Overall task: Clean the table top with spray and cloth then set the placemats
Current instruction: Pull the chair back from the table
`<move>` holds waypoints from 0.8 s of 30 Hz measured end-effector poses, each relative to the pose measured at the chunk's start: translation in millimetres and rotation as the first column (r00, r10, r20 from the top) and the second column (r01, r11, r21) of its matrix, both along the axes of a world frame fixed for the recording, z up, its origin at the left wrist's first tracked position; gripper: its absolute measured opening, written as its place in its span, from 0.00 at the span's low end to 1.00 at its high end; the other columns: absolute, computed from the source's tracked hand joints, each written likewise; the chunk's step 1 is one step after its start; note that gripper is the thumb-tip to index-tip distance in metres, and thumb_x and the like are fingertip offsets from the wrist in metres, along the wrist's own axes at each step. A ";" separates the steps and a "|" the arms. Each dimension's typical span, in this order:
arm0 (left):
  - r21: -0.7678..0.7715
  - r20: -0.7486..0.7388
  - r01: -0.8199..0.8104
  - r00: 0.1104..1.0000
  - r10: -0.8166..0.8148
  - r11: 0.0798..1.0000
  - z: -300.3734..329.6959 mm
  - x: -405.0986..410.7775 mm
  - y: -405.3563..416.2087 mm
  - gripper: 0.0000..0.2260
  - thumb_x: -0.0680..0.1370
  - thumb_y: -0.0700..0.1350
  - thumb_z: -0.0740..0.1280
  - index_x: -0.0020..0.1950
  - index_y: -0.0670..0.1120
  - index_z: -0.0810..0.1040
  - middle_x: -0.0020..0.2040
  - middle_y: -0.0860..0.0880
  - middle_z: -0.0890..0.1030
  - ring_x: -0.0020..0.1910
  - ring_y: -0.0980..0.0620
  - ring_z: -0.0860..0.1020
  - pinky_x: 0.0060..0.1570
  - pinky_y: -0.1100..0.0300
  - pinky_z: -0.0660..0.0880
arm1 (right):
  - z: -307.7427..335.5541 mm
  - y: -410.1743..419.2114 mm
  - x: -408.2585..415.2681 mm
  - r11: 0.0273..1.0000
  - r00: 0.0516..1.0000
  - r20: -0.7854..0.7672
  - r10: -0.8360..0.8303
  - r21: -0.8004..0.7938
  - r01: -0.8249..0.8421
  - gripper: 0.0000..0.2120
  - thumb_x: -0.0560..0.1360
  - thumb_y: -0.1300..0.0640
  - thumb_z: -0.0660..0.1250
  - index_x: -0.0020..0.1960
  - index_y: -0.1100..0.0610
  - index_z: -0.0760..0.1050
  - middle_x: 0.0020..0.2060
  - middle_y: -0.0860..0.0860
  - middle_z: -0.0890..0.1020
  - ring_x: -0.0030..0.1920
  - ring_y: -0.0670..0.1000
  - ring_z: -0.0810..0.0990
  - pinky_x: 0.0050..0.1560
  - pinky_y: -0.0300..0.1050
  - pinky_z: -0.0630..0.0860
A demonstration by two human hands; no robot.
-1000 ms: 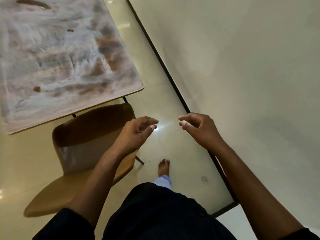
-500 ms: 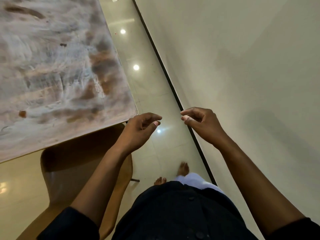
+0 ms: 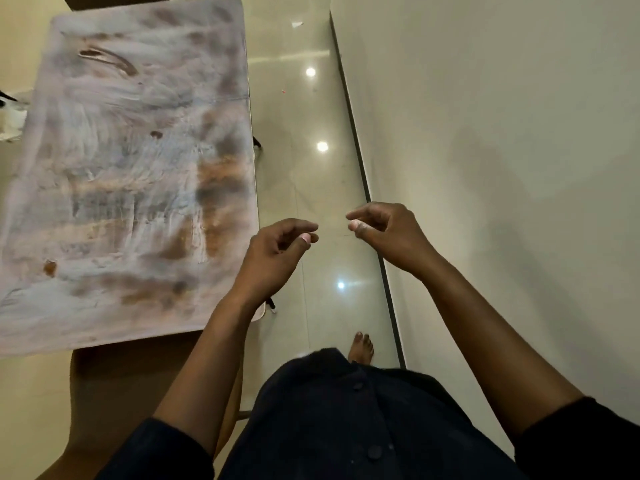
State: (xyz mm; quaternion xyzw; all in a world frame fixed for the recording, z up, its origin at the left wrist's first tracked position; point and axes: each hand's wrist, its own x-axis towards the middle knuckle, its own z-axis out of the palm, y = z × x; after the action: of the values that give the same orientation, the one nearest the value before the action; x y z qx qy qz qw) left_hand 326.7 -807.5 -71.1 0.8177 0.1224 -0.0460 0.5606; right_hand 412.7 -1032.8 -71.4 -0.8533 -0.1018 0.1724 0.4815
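We are standing barefoot on the glossy floor [image 3: 311, 188], holding our left hand [image 3: 273, 258] and right hand [image 3: 388, 233] up before us, close together but not touching, fingers loosely curled round nothing. A brown chair [image 3: 114, 382] is sitting below the left arm. Beyond, the smeared table [image 3: 128, 174] is stretching away at left.

Open aisle between the surface and the wall

The smeared surface [image 3: 131, 174] lies to the left, and the wall [image 3: 502, 133] closes the right side behind its dark skirting strip [image 3: 360, 161]. Between them runs a strip of glossy floor [image 3: 298, 174]. Both hands [image 3: 273, 254] [image 3: 388, 230] hang over that strip, near the surface's corner, holding nothing. A brown chair [image 3: 114, 386] sits tucked under the surface's near edge.
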 end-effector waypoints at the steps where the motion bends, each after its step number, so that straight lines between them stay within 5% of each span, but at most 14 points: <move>1: 0.008 -0.005 -0.028 1.000 0.028 1.000 -0.8 15.4 -1.0 0.11 0.85 0.41 0.68 0.63 0.50 0.86 0.53 0.54 0.89 0.56 0.57 0.86 0.63 0.48 0.82 | -0.7 1.8 17.2 1.000 1.000 0.001 0.022 -0.008 -0.022 0.08 0.78 0.51 0.72 0.56 0.48 0.84 0.47 0.44 0.86 0.48 0.41 0.84 0.55 0.42 0.81; 10: -0.039 -0.012 -0.115 0.993 0.114 0.993 -12.2 164.8 32.5 0.11 0.85 0.41 0.67 0.61 0.54 0.86 0.53 0.53 0.90 0.55 0.56 0.87 0.58 0.55 0.80 | -6.3 33.6 173.8 0.998 0.998 0.013 0.059 0.008 -0.059 0.08 0.78 0.53 0.71 0.56 0.50 0.84 0.44 0.45 0.86 0.47 0.42 0.85 0.57 0.46 0.81; 16: -0.036 -0.021 -0.128 0.992 0.128 0.991 -13.6 282.7 84.3 0.11 0.78 0.52 0.67 0.58 0.58 0.86 0.51 0.55 0.90 0.55 0.55 0.87 0.59 0.52 0.81 | -4.5 87.7 295.1 0.994 0.994 0.021 0.105 -0.018 -0.104 0.07 0.78 0.52 0.71 0.55 0.49 0.85 0.44 0.45 0.87 0.46 0.43 0.85 0.57 0.51 0.82; 24: -0.027 -0.046 -0.114 0.993 0.112 0.993 -10.7 407.6 153.9 0.10 0.80 0.50 0.67 0.58 0.57 0.86 0.50 0.57 0.90 0.55 0.58 0.86 0.63 0.49 0.81 | -1.7 151.7 425.5 0.996 0.996 -0.003 0.089 -0.021 -0.089 0.06 0.78 0.53 0.71 0.53 0.49 0.85 0.43 0.45 0.86 0.47 0.44 0.85 0.56 0.48 0.81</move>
State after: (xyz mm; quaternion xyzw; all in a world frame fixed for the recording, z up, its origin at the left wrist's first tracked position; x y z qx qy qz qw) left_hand 734.3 -653.6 -81.8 0.7998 0.1803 -0.0341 0.5716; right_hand 838.3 -881.1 -73.1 -0.8526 -0.1372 0.1958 0.4646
